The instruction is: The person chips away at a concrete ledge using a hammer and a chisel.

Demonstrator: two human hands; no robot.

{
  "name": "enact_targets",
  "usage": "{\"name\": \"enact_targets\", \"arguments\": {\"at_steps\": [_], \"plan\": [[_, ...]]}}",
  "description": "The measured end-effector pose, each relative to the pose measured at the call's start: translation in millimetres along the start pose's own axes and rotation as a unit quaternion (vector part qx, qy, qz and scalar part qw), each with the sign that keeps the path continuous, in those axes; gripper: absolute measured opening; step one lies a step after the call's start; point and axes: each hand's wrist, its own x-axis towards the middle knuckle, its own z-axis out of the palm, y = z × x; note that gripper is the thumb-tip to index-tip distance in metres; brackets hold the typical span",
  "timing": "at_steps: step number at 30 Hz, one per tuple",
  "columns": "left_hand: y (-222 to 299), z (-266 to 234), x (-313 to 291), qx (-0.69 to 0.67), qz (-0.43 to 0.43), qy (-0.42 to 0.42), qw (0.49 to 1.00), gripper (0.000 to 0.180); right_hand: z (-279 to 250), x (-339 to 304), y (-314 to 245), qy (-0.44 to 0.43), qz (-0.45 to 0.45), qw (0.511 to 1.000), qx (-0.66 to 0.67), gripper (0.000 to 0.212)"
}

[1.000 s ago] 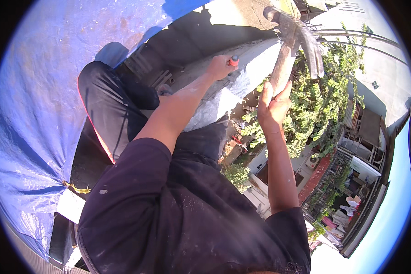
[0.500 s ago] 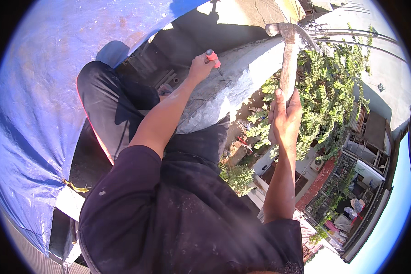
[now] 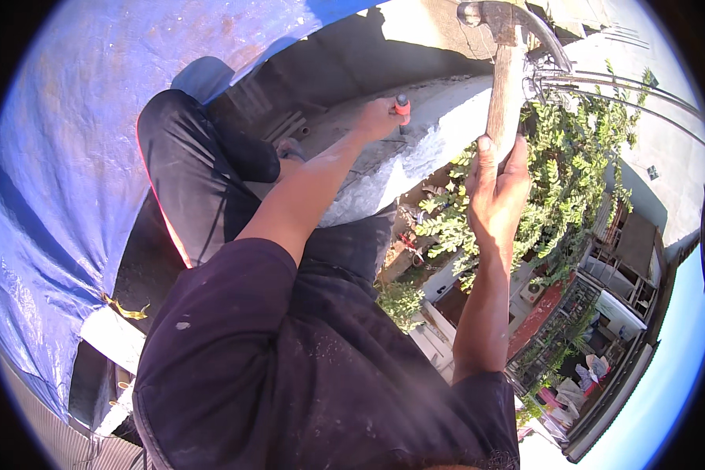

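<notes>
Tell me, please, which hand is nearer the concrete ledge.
Left hand: it holds a red tool over the ledge; the right hand, gripping the hammer, is farther to the right.

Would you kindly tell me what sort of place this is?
Probably an outdoor building or repair site, judging by the claw hammer, the rough-edged concrete ledge and the blue tarpaulin.

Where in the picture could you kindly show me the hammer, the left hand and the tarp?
Hammer (image 3: 505,90): head view, on its wooden handle.
Left hand (image 3: 377,119): head view, on the middle of the hand.
Tarp (image 3: 74,176): head view, on its blue surface.
</notes>
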Motion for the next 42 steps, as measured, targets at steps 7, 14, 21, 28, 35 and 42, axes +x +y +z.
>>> {"name": "enact_targets", "arguments": {"at_steps": [7,14,21,28,35,42], "plan": [[6,5,2,0.011,0.010,-0.020,1.000,0.031,27,13,77,-0.147,0.022,0.945,-0.292,0.044],[-3,11,3,-0.004,0.010,-0.020,1.000,0.029,2,5,17,-0.028,0.042,0.996,-0.077,0.037],[9,11,13,0.087,0.057,-0.022,0.994,0.031,36,3,91,-0.122,0.066,0.956,-0.258,0.045],[-15,14,12,0.053,0.087,0.001,0.995,0.032,10,-9,19,-0.033,0.129,0.985,-0.110,0.040],[-17,27,1,0.120,0.069,-0.035,0.990,0.031,35,-16,109,-0.161,0.102,0.934,-0.303,0.043],[-6,9,11,0.100,0.072,-0.011,0.992,0.033,37,-26,58,0.003,0.067,0.990,-0.121,0.050]]}}
